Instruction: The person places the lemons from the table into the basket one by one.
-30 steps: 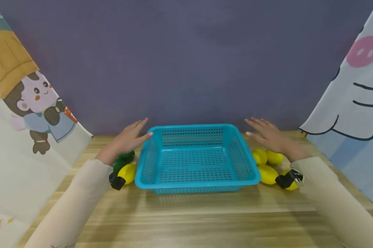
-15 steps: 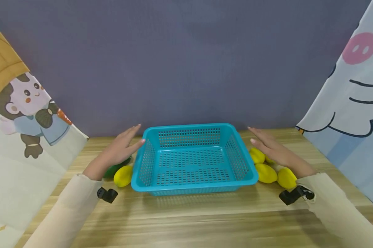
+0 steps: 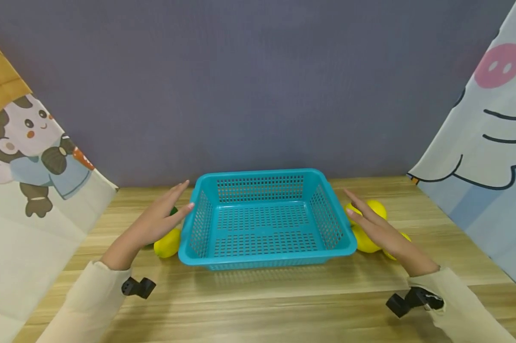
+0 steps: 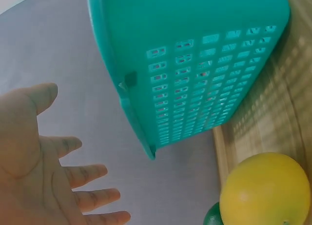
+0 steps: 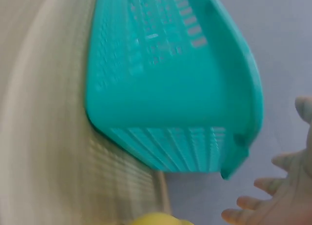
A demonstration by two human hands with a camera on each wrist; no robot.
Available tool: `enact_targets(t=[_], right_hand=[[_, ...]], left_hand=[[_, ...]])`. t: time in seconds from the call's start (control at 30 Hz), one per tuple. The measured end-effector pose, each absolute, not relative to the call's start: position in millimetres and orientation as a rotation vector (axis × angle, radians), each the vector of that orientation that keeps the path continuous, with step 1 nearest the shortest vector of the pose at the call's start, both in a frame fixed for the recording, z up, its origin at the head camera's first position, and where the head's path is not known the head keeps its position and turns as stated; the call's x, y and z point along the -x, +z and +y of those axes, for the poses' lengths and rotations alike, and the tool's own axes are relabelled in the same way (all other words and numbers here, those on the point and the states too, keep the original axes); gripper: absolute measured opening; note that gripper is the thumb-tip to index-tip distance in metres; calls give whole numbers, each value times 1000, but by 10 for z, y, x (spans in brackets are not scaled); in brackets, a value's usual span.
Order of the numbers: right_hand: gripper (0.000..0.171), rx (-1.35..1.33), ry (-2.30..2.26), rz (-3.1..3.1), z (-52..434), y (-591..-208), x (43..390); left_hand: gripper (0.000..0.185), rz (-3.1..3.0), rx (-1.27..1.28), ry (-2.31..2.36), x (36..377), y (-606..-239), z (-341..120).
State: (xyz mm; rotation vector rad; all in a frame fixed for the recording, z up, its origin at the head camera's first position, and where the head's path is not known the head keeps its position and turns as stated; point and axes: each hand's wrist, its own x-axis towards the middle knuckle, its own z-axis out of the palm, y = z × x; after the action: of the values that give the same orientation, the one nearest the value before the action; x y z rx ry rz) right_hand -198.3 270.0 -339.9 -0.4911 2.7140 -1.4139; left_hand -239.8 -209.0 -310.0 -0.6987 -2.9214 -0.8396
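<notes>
A light-blue plastic basket (image 3: 266,260) with slotted walls stands on the table with nothing in it. My left hand (image 3: 153,221) hovers beyond its left rim, fingers straight and thumb apart; the left wrist view shows a gap between that hand (image 4: 36,171) and the basket (image 4: 204,15). Below it lie a lemon (image 3: 168,243) and a mostly hidden dark green item (image 3: 173,210). On the other side my right hand (image 3: 380,231) is held with fingers extended, above several lemons (image 3: 365,240) it partly covers. Neither hand holds anything.
The wooden table (image 3: 258,305) extends in front of the basket. A dark grey backdrop (image 3: 258,85) rises behind it. Cartoon-printed cloths flank the table at left (image 3: 9,238) and right (image 3: 498,157). Each sleeve cuff carries a small black camera (image 3: 139,287).
Both hands have drawn back toward me, the left one also shifting outward. The head view has shifted slightly. The basket and lemons seem to stay in place on the table.
</notes>
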Motion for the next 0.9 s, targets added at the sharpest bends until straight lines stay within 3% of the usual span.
enact_targets(t=[0.9], right_hand=[[74,204,-1752,2510,2452,-3747,1741]], left_hand=[[68,-2858,683,-836,2233,-3378,-2366]])
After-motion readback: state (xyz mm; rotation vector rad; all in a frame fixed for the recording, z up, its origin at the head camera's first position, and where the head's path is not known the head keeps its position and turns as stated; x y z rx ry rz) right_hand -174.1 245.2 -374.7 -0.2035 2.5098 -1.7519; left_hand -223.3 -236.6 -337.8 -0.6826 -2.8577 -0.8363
